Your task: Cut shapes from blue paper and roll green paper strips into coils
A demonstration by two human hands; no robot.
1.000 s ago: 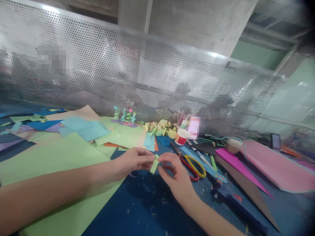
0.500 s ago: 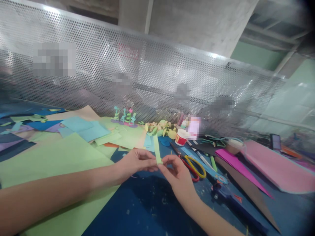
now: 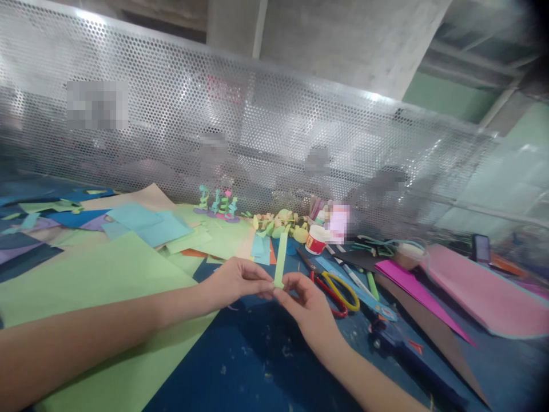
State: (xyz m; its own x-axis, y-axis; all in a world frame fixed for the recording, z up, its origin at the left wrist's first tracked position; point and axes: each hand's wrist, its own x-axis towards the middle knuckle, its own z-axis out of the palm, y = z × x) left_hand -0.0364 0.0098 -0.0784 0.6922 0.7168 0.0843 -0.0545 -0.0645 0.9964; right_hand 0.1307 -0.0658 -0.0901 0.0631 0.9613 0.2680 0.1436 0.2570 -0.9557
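Observation:
A narrow light green strip stands upright between my two hands, its lower end pinched at the fingertips. My left hand holds that end from the left, thumb and fingers pressed together. From the right, my right hand grips the same end with bent fingers. The fingertips of both hands nearly touch and partly hide the strip's bottom. Just right of my right hand lie scissors with red and yellow handles. A large light green sheet lies beneath my left forearm.
Small paper figures, yellow-green pieces and a red-and-white tub stand behind my hands. At right lie a dark blue glue gun, a magenta sheet and a pink sheet. A perforated metal screen rises behind.
The strip's upper end has swung from leaning left to leaning slightly right. Both hands keep their pinch with only small finger shifts.

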